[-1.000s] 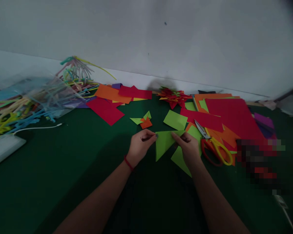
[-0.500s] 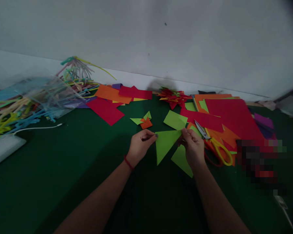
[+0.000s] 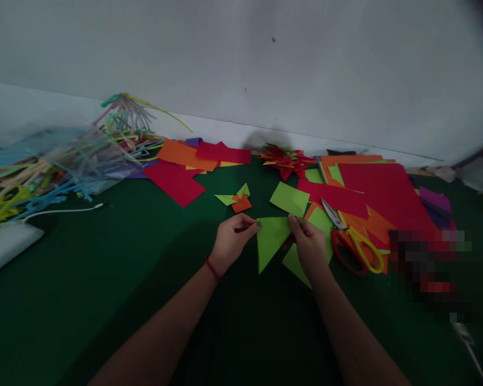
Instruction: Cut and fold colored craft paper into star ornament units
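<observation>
Between my hands is a green paper folded into a triangle (image 3: pixel 270 238), its top edge level and one corner pointing down. My left hand (image 3: pixel 232 240) pinches its upper left corner. With thumb and fingers, my right hand (image 3: pixel 310 242) grips the top edge further right and covers the right corner. Just beyond lies a green paper square (image 3: pixel 290 198). Another green sheet (image 3: pixel 293 261) is partly hidden under my right hand. A small folded piece in orange and green (image 3: pixel 240 203) rests beyond my left hand.
Scissors with red and yellow handles (image 3: pixel 360 249) lie on paper scraps at right, near a red sheet stack (image 3: pixel 386 187). A spiky red paper flower (image 3: pixel 287 160) stands by the wall. Pipe cleaners (image 3: pixel 129 115), a plastic bag (image 3: pixel 100 155) and a white power strip (image 3: pixel 12 246) are left.
My right hand has slid left along the triangle's top edge, from the right corner inward. The scissors' red handle shows more now. My left hand stays almost still.
</observation>
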The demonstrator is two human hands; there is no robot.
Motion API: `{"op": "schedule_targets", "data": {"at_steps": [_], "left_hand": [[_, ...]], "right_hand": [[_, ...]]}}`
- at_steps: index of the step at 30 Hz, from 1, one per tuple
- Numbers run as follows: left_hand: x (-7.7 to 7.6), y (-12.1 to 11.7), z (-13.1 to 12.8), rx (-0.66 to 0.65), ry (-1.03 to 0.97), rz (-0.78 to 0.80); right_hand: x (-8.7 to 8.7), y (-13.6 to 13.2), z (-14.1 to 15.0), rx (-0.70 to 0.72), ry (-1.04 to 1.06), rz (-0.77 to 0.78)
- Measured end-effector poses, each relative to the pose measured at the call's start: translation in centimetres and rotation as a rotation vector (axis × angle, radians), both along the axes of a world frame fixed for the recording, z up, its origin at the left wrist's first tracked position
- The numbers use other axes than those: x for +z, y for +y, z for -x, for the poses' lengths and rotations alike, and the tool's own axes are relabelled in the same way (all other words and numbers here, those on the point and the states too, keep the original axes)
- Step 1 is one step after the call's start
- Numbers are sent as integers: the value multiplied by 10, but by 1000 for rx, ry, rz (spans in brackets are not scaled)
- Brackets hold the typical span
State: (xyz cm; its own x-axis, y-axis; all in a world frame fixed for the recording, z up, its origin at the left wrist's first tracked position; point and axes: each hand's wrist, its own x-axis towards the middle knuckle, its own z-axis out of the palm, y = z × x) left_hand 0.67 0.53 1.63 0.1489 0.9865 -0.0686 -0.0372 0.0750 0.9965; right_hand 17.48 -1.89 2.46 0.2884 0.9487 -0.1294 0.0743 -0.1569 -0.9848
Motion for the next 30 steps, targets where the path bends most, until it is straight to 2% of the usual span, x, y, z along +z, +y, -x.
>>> {"op": "schedule_targets", "data": {"at_steps": [3,8,12,17,22,25,30], "left_hand": [[0,0,0,1,5,-7],[0,1,0,34,-8,-8],[1,1,-1,32,-7,-15],[2,1,-1,75,-40,3],[2,1,0,87,-49,-10],[3,1,0,95,-69,16],[4,0,-1,136,-43,-18]], "right_hand": [[2,-1,3,-12,-15,13],[2,-3,5,114,14,33],[-1,-3,5,83,-62,26],[0,-2,5,182,-6,31],[-4,-4,10,164,16,6],[-6,-6,15,233,92,44],[-9,-6,22,255,30,33]]}}
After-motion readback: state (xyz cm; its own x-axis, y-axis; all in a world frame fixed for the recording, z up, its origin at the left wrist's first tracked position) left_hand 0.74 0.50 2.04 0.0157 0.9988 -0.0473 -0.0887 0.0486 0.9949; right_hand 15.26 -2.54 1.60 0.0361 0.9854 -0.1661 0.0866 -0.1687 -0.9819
